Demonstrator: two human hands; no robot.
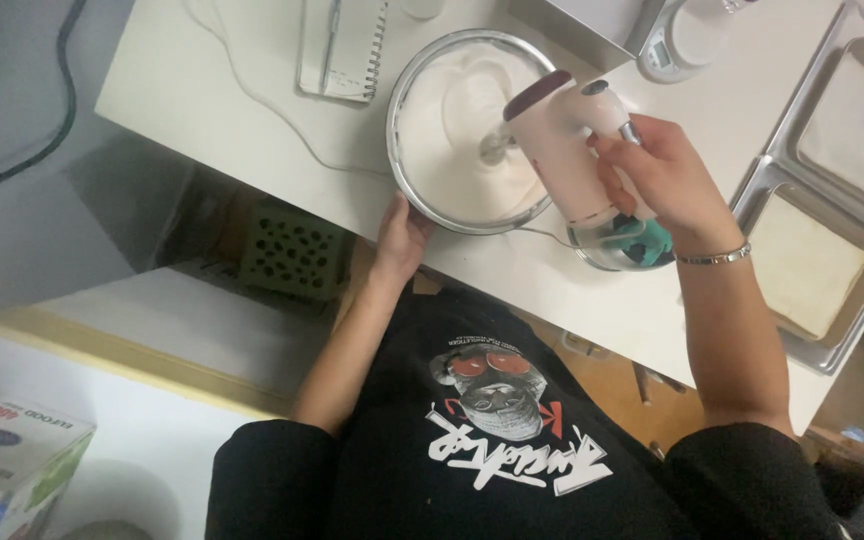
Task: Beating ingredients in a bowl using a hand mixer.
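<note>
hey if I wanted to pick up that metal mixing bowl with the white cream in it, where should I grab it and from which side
Probably by the rolled rim, on the near side where the left hand already rests against the mixing bowl. That edge overhangs toward the table front and is free. The far right is crowded by the hand mixer, held in the right hand, with its beaters in the cream.

On the white table (202,90): 1 steel mixing bowl (404,150) of white cream, 1 hand mixer (562,150), 1 small glass bowl (617,252), 1 spiral notebook (347,50) with 1 pen (330,40), 1 kitchen scale (677,40), 2 metal trays (772,190), each with 1 pale square sheet. Below: 1 green crate (292,255), 1 carton (12,465). Hands in view: 2, left hand (402,235) and right hand (667,180).
</note>
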